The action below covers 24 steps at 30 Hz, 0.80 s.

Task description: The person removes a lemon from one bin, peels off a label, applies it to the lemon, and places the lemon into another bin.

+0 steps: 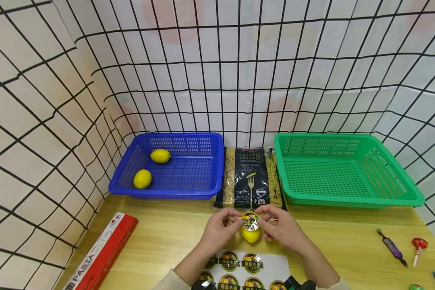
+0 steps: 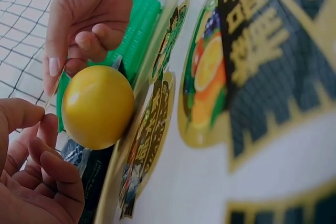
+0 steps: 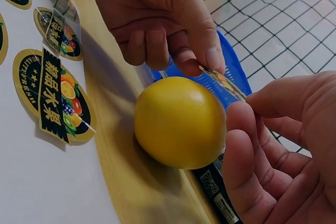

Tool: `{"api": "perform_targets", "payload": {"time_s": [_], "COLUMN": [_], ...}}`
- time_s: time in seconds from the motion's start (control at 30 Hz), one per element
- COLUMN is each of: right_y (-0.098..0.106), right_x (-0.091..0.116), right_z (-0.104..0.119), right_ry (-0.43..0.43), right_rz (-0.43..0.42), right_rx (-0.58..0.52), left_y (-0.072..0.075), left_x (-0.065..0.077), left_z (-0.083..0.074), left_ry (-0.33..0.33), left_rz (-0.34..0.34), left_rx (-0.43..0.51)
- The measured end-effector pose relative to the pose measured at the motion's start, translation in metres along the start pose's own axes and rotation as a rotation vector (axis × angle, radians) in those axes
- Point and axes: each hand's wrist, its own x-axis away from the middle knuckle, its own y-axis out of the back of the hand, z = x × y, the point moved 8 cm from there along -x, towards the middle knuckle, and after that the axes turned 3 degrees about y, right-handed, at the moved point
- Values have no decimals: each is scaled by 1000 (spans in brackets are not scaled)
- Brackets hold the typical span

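Between both hands is a round sticker [image 1: 250, 221] with fruit pictures and dark lettering. My left hand [image 1: 222, 227] pinches its left edge between thumb and forefinger, and my right hand [image 1: 280, 226] pinches the opposite edge. Just beneath the sticker a yellow lemon [image 1: 251, 236] sits on the table; in the right wrist view the sticker [image 3: 224, 81] is seen nearly edge-on beside the lemon [image 3: 179, 123]. A white sheet of similar stickers [image 1: 272, 261] lies in front of the lemon, close below the wrists.
A blue basket [image 1: 188, 196] holding two lemons [image 1: 160, 156] stands back left, a green basket [image 1: 351, 200] back right. Between them lies a penne bag [image 1: 251, 177]. A red pasta box [image 1: 105, 253] is at left; a purple-wrapped candy [image 1: 393, 247] and red lollipop [image 1: 419, 243] at right. Black wire mesh [image 1: 217, 62] surrounds the table.
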Motion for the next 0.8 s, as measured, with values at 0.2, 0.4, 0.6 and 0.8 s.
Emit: {"api": "perform_targets", "payload": {"time_s": [0.2, 0.4, 0.6, 0.8], "right_y": [0, 0, -1, -2], "right_x": [-1, -1, -1, -1], "right_z": [-3, -5, -7, -8], "right_ry": [-6, -13, -17, -30], "right_rz": [4, 1, -1, 0], "right_rx": [11, 12, 22, 20], "left_y": [-1, -1, -1, -1], "left_x": [0, -1, -1, -1], "left_z": [2, 3, 5, 5], "left_ry": [11, 17, 13, 14], "left_rz": [3, -3, -7, -3], "left_rx": [-1, 5, -5, -4]}}
